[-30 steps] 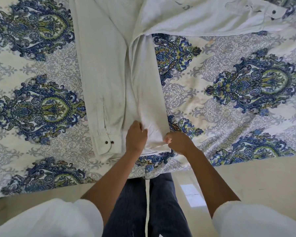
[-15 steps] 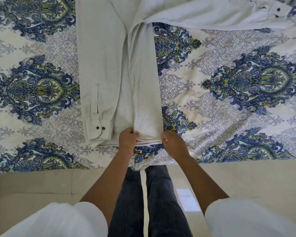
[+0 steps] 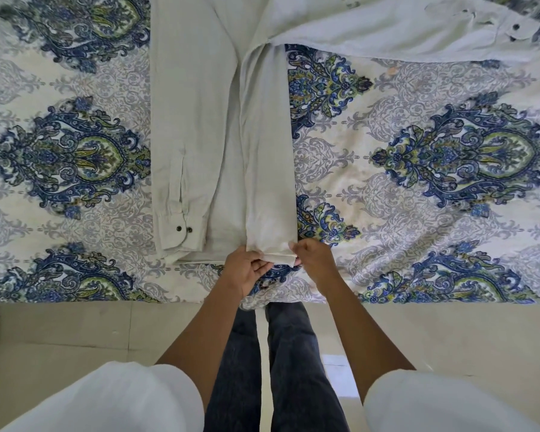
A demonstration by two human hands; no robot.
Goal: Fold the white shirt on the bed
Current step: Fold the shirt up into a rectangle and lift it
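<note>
Pinching white shirt [image 3: 219,126] hem, left hand [image 3: 245,271], right hand [image 3: 314,260]

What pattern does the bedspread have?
The bedspread has blue-green paisley medallions over grey scrollwork; head view.

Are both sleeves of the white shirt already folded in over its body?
No, one sleeve lies folded down along the white shirt, but the other sleeve stretches out sideways across the bedspread.

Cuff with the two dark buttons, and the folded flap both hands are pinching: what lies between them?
Head view: only a flat strip of the white shirt lies between cuff and flap; no bedspread shows there.
</note>
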